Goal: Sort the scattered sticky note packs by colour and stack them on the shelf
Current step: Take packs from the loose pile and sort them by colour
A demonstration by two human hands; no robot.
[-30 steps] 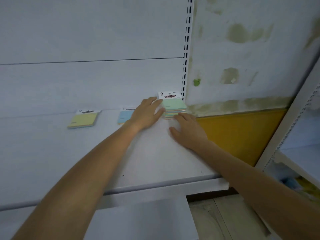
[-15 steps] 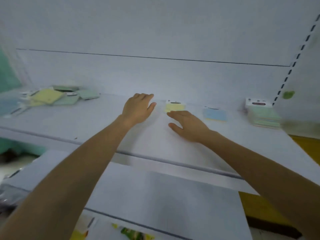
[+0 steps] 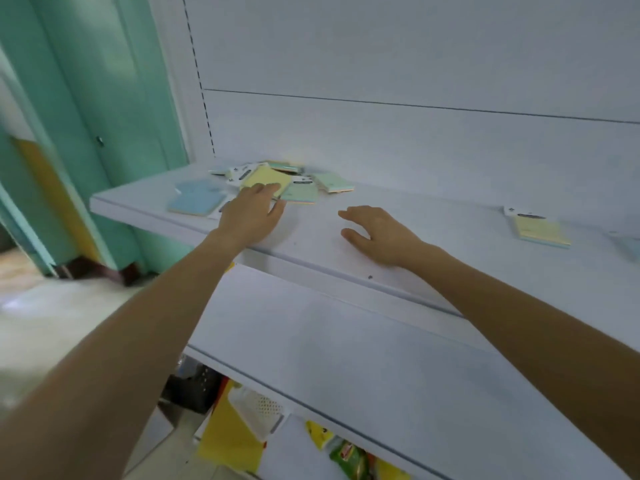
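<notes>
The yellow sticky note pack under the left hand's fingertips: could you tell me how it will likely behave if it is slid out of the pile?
The yellow pack looks flat and thin, so it should slide, not roll or tip. It lies across other packs in the pile, so pulling it may drag neighbours such as the green pack along. The left hand touches only its near edge; its wrapper may be slippery.

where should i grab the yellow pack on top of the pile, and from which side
Take the yellow pack by its near edge, coming from the front, where the left hand already has its fingertips. It lies flat on top of the scattered pile, overlapping the green pack, so probably slide it toward you, then pinch thumb under, fingers on top. The white header card at its far end looks too floppy to grip.
</notes>
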